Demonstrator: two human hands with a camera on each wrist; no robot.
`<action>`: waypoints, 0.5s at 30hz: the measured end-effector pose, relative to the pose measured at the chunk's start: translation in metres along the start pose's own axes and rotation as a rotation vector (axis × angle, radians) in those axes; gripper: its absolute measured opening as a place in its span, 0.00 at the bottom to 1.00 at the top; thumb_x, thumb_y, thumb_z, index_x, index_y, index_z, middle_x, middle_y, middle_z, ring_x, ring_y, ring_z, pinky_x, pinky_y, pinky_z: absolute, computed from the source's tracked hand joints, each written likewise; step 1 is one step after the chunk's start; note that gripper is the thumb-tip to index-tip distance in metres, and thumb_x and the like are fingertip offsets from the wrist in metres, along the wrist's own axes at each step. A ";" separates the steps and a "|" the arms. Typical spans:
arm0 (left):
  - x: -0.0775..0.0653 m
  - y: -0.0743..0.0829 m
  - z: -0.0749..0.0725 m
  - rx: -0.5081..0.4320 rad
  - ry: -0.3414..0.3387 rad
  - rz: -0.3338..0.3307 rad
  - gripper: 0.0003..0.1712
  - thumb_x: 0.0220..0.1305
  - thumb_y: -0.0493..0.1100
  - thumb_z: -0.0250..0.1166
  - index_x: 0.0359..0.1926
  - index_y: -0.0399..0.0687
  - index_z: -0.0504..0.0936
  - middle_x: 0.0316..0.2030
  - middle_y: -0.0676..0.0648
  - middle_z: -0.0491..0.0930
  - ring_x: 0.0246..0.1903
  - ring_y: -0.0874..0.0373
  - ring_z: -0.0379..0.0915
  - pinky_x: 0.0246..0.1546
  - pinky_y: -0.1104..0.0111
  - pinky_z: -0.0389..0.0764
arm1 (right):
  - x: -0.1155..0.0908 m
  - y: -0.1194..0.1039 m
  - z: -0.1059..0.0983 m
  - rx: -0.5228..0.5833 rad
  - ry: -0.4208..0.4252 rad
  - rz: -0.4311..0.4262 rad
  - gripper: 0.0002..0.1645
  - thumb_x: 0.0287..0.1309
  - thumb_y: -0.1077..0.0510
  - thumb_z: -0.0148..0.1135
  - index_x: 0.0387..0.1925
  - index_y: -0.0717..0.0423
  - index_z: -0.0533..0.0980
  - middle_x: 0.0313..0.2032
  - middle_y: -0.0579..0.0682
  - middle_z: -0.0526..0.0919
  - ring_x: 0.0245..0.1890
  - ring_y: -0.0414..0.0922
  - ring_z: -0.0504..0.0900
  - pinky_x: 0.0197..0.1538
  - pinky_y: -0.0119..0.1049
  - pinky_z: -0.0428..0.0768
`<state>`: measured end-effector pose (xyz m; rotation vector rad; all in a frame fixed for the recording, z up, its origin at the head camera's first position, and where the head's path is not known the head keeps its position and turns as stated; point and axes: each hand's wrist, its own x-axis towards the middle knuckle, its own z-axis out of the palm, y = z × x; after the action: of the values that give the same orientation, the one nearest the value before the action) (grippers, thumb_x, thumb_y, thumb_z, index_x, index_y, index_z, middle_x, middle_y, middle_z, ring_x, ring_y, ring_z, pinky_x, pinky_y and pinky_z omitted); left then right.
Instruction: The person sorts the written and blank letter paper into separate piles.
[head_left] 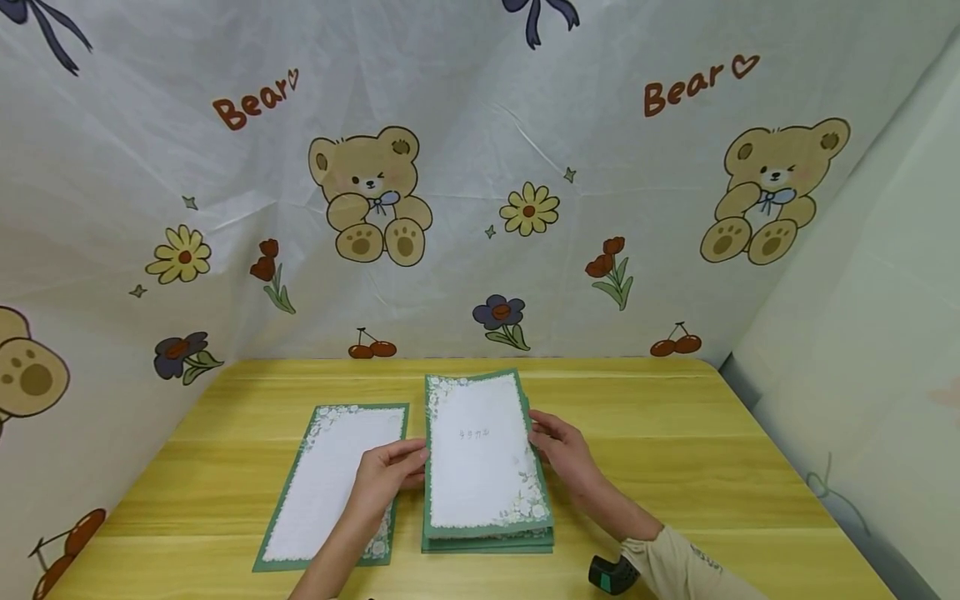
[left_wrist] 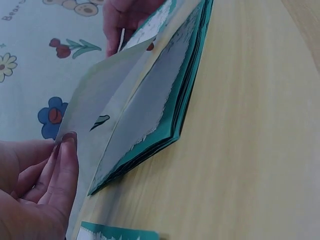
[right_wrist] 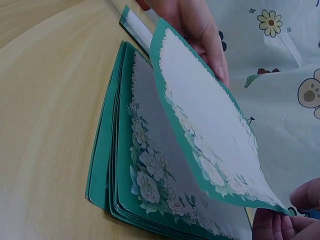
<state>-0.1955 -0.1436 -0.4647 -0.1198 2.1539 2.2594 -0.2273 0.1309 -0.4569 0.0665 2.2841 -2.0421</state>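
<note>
A sheet of white paper [head_left: 480,475] with a green, flower-printed border is raised above a stack of similar sheets [head_left: 487,547]. Small handwritten characters show near its middle. My left hand [head_left: 381,477] pinches its left edge between thumb and fingers. At the opposite edge, my right hand [head_left: 567,454] pinches the same sheet. From the right wrist, the lifted paper [right_wrist: 205,115] looks bowed, with a gap over the stack [right_wrist: 150,165]. To the left, another bordered sheet [head_left: 337,475] lies on the table, partly hidden by my left forearm.
The wood-grain table [head_left: 660,467] runs back to a hanging cloth [head_left: 465,108] printed with bears and flowers. A black object with a green patch [head_left: 612,575] is beside my right sleeve [head_left: 682,567]. A pale wall [head_left: 885,333] stands at the right.
</note>
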 end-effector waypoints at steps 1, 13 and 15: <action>0.000 0.000 0.000 -0.010 0.003 -0.004 0.17 0.65 0.33 0.66 0.52 0.25 0.81 0.43 0.36 0.84 0.35 0.53 0.84 0.41 0.59 0.85 | 0.000 0.000 0.000 0.004 0.001 0.002 0.25 0.69 0.64 0.55 0.66 0.64 0.71 0.52 0.58 0.76 0.50 0.49 0.74 0.50 0.39 0.77; 0.003 -0.003 -0.002 -0.046 0.011 -0.027 0.17 0.63 0.31 0.67 0.51 0.24 0.81 0.39 0.38 0.85 0.32 0.56 0.83 0.37 0.65 0.85 | 0.000 0.000 -0.003 0.070 0.032 -0.006 0.22 0.68 0.67 0.56 0.62 0.65 0.74 0.46 0.56 0.78 0.44 0.46 0.75 0.43 0.32 0.77; 0.002 -0.003 -0.002 -0.044 0.015 -0.032 0.16 0.63 0.31 0.67 0.51 0.24 0.81 0.38 0.39 0.85 0.32 0.55 0.83 0.37 0.65 0.85 | 0.000 0.001 -0.004 0.084 0.037 -0.004 0.22 0.67 0.67 0.57 0.62 0.65 0.75 0.44 0.55 0.78 0.42 0.45 0.75 0.42 0.31 0.78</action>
<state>-0.1974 -0.1459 -0.4678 -0.1709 2.0947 2.2963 -0.2274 0.1349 -0.4571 0.1052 2.2203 -2.1561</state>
